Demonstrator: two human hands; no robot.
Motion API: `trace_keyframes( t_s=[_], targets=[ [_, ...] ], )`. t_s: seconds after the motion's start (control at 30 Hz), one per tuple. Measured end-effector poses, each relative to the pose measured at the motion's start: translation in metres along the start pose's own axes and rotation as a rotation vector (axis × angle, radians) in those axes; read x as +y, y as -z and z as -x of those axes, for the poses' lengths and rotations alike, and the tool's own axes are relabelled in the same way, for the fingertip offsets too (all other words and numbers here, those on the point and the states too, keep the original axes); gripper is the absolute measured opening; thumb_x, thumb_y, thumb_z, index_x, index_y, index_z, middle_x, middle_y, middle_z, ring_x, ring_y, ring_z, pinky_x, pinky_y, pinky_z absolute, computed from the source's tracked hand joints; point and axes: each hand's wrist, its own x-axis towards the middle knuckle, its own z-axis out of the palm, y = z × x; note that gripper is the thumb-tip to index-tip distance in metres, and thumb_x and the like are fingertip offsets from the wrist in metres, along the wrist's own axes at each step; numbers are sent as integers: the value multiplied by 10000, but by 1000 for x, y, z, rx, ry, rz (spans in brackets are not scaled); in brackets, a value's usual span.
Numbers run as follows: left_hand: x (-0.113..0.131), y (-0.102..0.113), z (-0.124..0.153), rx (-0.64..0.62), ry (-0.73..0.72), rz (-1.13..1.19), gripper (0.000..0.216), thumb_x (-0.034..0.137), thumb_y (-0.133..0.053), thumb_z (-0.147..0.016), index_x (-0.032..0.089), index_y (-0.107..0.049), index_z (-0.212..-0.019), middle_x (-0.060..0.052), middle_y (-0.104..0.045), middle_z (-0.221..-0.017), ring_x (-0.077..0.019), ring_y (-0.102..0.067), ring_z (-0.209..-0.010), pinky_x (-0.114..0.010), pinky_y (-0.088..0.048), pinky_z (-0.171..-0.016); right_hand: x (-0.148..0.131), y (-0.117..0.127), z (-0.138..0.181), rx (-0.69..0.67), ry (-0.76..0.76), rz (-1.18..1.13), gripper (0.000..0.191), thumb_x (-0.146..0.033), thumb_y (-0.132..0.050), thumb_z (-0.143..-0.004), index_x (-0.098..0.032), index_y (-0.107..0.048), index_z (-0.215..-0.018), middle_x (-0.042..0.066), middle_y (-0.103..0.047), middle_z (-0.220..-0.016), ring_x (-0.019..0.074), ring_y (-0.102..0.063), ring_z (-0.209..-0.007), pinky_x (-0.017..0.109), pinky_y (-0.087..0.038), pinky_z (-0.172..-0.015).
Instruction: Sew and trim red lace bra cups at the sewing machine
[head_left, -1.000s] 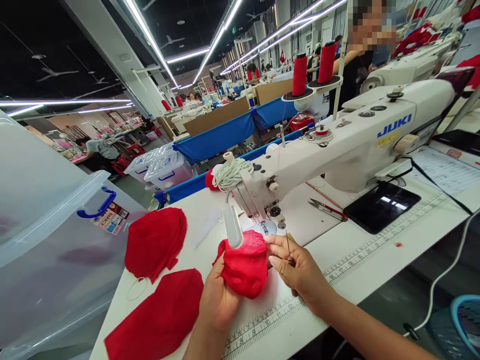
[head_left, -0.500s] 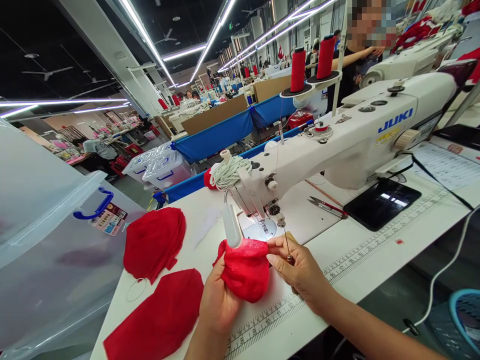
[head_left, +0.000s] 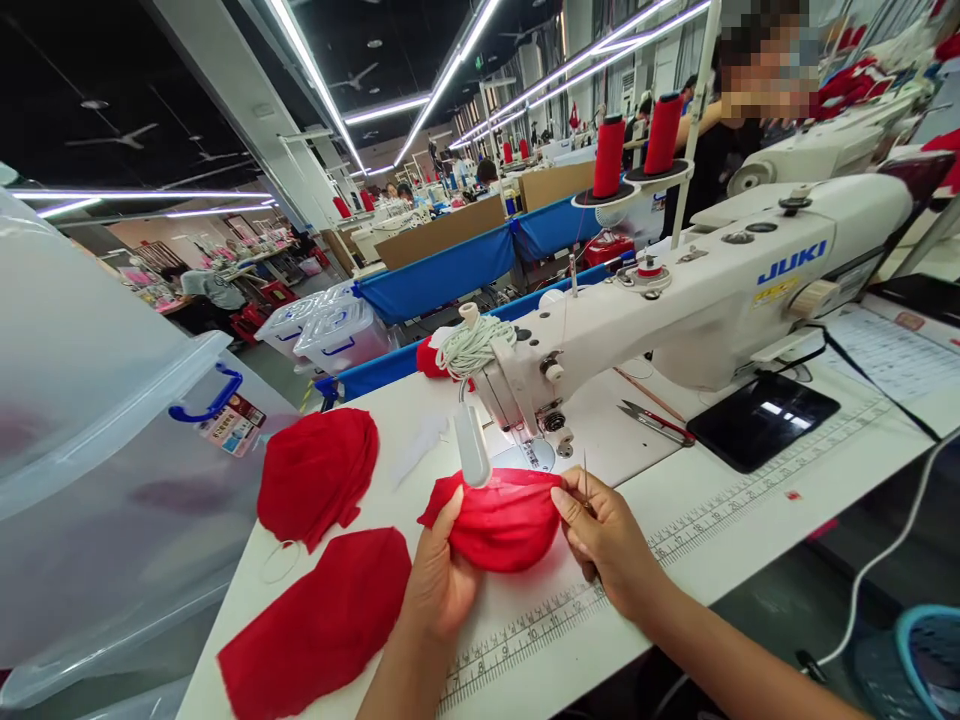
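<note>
My left hand grips the left edge of a small red fabric piece, thumb up over the cloth. My right hand pinches its right edge and also holds a thin metal tool that sticks up between the fingers. The piece lies stretched between both hands on the white table, just in front of the needle area of a white JUKI sewing machine. A white lamp head hangs right above the fabric.
Two stacks of red fabric lie to the left. A clear plastic bin stands at the far left. Snips and a black panel lie to the right. Red thread cones stand behind; another person sits beyond.
The red piece has been turned and pulled flatter and wider between my hands; before it hung bunched with its lace side up. Both hands keep hold of it.
</note>
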Motion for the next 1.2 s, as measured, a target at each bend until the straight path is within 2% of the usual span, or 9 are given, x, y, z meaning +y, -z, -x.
trace_keyframes(
  t_s=[0.1,0.23,0.37,0.47,0.6,0.73,0.8,0.97,1.2],
  targets=[
    [3,3,-2,24,-176,-234,111,130,-630,-775,158,-615,-882,-55,-668,-897,-199,-647,-935,-338,-506,-903,0,2,3,51,-19,-94,360,-569,-588,-795,-232,-460,-793,-134,-270,-440,60,-162,-385,146,-191,-300],
    [0,11,17,141,-442,-481,452,132,-749,-632,185,-592,-1052,-99,-557,-1149,-304,-453,-1228,-479,-294,-1087,-3,1,14,100,41,-159,366,-576,-591,-800,-237,-453,-811,-134,-266,-418,67,-162,-395,145,-221,-316],
    [-20,17,64,-269,-741,-883,635,149,-745,-636,200,-567,-1243,-146,-512,-1316,-352,-399,-1288,-471,-269,-1097,-8,-8,39,2,213,5,273,-469,-589,-850,-223,-490,-787,-82,-398,-535,71,-304,-433,172,-320,-387],
    [-27,14,91,-347,-621,-808,624,137,-704,-688,206,-554,-1289,-134,-579,-1294,-337,-512,-1198,-409,-362,-1030,-16,-16,56,-151,492,346,190,-316,-554,-886,-210,-556,-728,-23,-526,-650,109,-476,-566,209,-432,-520],
    [-12,9,97,-281,-183,-581,264,186,-609,-778,178,-695,-1027,-79,-732,-916,-255,-659,-866,-329,-499,-785,-30,-15,53,-315,790,596,204,-206,-484,-904,-247,-664,-988,45,-642,-904,168,-598,-830,265,-510,-711],
    [4,12,87,-128,144,-99,118,110,-627,-723,131,-689,-821,-80,-732,-791,-212,-680,-755,-300,-517,-733,-34,1,29,-89,733,675,219,-288,-479,-914,-216,-653,-1025,84,-640,-1035,164,-612,-746,263,-509,-615],
    [4,14,81,-124,181,33,112,58,-629,-698,123,-681,-772,-92,-736,-806,-199,-684,-747,-305,-518,-764,-32,9,24,2,595,702,230,-357,-476,-918,-211,-650,-955,56,-664,-915,131,-549,-578,248,-474,-532],
    [-14,16,72,-199,213,120,174,23,-629,-654,139,-700,-763,-73,-742,-791,-176,-683,-726,-277,-512,-756,-20,15,28,-93,414,775,261,-432,-497,-890,-226,-645,-953,20,-691,-861,127,-528,-535,241,-434,-488],
    [-18,11,65,-418,129,-16,245,210,-705,-760,154,-703,-999,-86,-747,-927,-212,-680,-869,-307,-487,-829,-28,17,26,-81,602,833,185,-246,-459,-872,-224,-641,-892,22,-674,-795,153,-573,-613,254,-473,-554]
  ],
)
